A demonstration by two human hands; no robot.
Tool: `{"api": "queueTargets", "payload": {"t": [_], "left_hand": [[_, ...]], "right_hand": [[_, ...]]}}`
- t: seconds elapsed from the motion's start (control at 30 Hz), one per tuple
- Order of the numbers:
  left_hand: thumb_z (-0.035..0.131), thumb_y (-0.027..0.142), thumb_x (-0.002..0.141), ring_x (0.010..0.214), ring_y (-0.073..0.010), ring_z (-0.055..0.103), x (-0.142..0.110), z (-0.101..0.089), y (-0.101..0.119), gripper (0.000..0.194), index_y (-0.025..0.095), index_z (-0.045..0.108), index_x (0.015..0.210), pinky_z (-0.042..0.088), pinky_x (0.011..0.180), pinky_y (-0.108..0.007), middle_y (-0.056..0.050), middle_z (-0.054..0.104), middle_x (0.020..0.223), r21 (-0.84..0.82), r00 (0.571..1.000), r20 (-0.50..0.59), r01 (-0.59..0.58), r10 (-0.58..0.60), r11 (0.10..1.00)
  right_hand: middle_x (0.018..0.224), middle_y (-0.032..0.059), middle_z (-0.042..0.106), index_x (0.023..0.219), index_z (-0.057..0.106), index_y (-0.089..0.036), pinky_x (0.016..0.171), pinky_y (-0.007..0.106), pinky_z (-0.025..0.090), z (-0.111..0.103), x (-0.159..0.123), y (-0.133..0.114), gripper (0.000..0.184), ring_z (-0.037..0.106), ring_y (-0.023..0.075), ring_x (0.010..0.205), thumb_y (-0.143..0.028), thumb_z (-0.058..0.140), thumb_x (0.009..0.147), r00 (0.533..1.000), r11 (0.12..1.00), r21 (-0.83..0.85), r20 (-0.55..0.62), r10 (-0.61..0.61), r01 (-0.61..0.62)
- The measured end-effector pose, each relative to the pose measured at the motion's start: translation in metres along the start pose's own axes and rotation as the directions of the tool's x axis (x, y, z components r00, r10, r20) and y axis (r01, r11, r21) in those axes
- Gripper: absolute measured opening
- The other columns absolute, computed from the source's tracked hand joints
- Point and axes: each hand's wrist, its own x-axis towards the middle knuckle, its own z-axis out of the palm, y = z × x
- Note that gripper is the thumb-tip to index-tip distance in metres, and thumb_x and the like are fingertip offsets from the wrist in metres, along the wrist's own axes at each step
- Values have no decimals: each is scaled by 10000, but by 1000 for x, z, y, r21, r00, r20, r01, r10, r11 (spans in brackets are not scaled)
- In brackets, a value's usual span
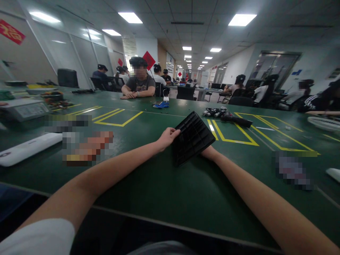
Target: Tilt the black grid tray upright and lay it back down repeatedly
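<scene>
A flat black plastic panel (193, 139) with a grid of ribs across its face is held up, tilted, above the green table. My left hand (168, 138) pinches its left edge, the thumb lying on the ribbed face. At the lower right edge, my right hand (209, 152) grips the same panel, its fingers hidden behind it. What is on the panel's far side cannot be seen.
Yellow tape outlines (233, 141) mark the green table (148, 187). Left lie a long white object (29, 148) and a blurred orange item (90, 147); right, a blurred grey item (292, 171). Black cables (215, 112) lie beyond the panel. A person (139, 83) sits opposite.
</scene>
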Motion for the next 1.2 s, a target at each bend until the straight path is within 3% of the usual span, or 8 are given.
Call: {"api": "queueTargets", "payload": {"t": [0.1,0.2,0.4,0.53,0.67,0.8,1.0,1.2], "left_hand": [[393,107,854,601,-97,488,7,-8,1,154,149,503,953,453,564,-221,-22,496,723,-214,949,-162,233,-270,948],[355,12,839,568,-75,502,5,-14,3,199,130,497,914,480,580,-216,-36,519,716,-266,937,-134,279,-322,923],[510,127,859,411,-17,361,-13,-17,22,175,123,499,684,269,358,-123,10,489,579,-383,937,208,341,-280,859],[500,76,841,392,0,329,-21,-19,28,91,122,538,772,181,335,-95,7,517,616,-410,843,498,436,-204,801],[499,77,830,382,-2,309,-21,-17,22,81,140,529,790,163,330,-89,11,521,627,-417,785,602,467,-148,780],[507,102,831,382,-3,309,-16,-14,15,57,148,514,797,169,334,-88,24,499,611,-430,781,613,454,-116,780],[557,158,801,358,-9,266,-13,-10,12,94,176,485,859,135,338,-106,59,463,583,-381,817,572,351,-80,855],[562,243,803,449,-60,382,-18,-3,12,98,169,502,779,296,446,-180,58,461,554,-9,937,298,-187,181,982]], "right_hand": [[1495,33,322,1375,423,-265,1148,472,132,0,0,0,558,259,257,1381,-371,552,842,1000,1000,-17,9,11,-11],[1501,23,312,1383,409,-281,1148,470,139,0,-1,1,579,260,261,1380,-392,560,835,1000,1000,-6,19,-1,1],[1456,-1,396,1344,469,-290,1151,470,142,-2,0,-4,503,296,257,1366,-381,531,853,999,999,-15,17,-42,42],[1377,-22,501,1268,553,-320,1147,462,188,-3,-1,-10,413,368,255,1330,-400,504,866,999,999,42,36,-31,29],[1386,-5,492,1259,562,-300,1143,482,186,-2,-1,-9,443,362,269,1332,-437,540,838,1000,997,77,0,-1,1],[1387,21,491,1270,554,-269,1138,479,201,-1,-1,-7,457,388,269,1316,-437,527,846,1000,996,86,7,-16,15],[1366,59,514,1243,581,-229,1120,473,246,0,0,0,488,424,276,1289,-489,521,833,996,991,100,-6,-92,92],[1344,77,535,1226,593,-232,1109,509,240,4,-1,11,491,419,305,1288,-498,544,816,997,993,93,-24,-76,78]]}}
